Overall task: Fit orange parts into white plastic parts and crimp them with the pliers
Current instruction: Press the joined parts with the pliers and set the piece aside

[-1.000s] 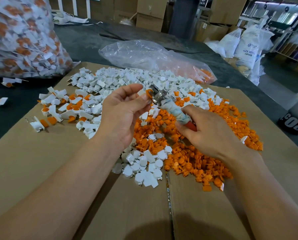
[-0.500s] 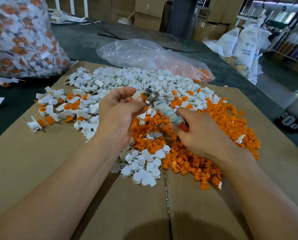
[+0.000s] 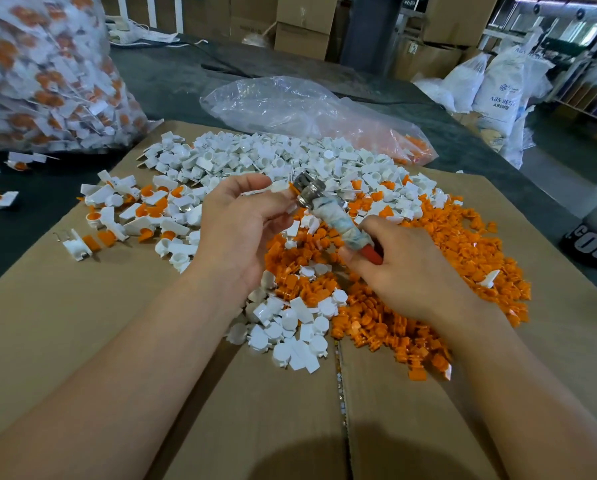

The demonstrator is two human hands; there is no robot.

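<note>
My right hand [image 3: 404, 271] grips the pliers [image 3: 335, 220] by their tape-wrapped, red-ended handles, with the metal jaws pointing up and left. My left hand [image 3: 241, 223] pinches a white plastic part with an orange insert [image 3: 285, 188] between thumb and fingers and holds it at the jaws. Below both hands lies a heap of loose orange parts [image 3: 428, 271]. A wide heap of white plastic parts [image 3: 255, 157] covers the cardboard behind it. The part in my fingers is mostly hidden by them.
Fitted white-and-orange pieces [image 3: 134, 216] lie at the left on the cardboard sheet [image 3: 65, 306]. A full clear bag of such pieces [image 3: 40, 71] stands at the far left. A slack plastic bag [image 3: 300, 109] lies behind the heaps. Boxes and sacks stand in the background.
Both hands have stayed together at the pliers' jaws and drifted slightly lower in the view. The grips have not changed.
</note>
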